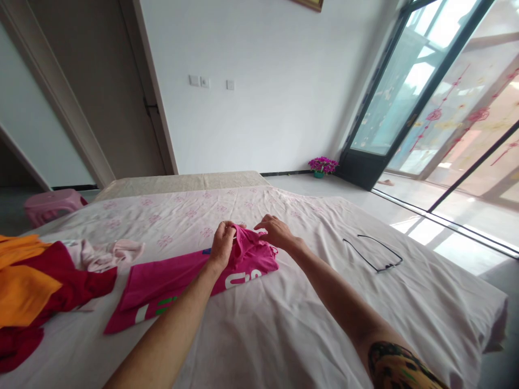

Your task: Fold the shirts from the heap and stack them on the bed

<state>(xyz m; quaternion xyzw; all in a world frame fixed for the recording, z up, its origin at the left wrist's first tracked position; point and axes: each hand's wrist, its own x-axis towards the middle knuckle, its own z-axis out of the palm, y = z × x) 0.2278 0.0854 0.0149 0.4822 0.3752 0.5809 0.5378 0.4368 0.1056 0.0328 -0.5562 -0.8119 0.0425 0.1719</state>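
A: What does the head view show at the centre of the frame?

B: A pink top (162,275) lies lengthwise on the sheet (263,335), its body fairly flat and its right end bunched up. The left hand (223,243) is clamped on that gathered end.

A: And the right hand (276,231)?

B: Just beside the bunched cloth, fingers bent. I can't tell whether they pinch it or only hover.

A: Which step would you call this?

B: Handling the gathered end, I'd judge. Working there calls for a light pinch on a loose edge while the left hand steadies the cloth.

A: What is hard to make out?

B: The left fingertips are hidden in the folds, and the left forearm covers part of the top and its lettering. The heap of clothes (32,286) at lower left is cut off by the frame edge. Glasses (389,266) lie open at centre right, well apart from the top.
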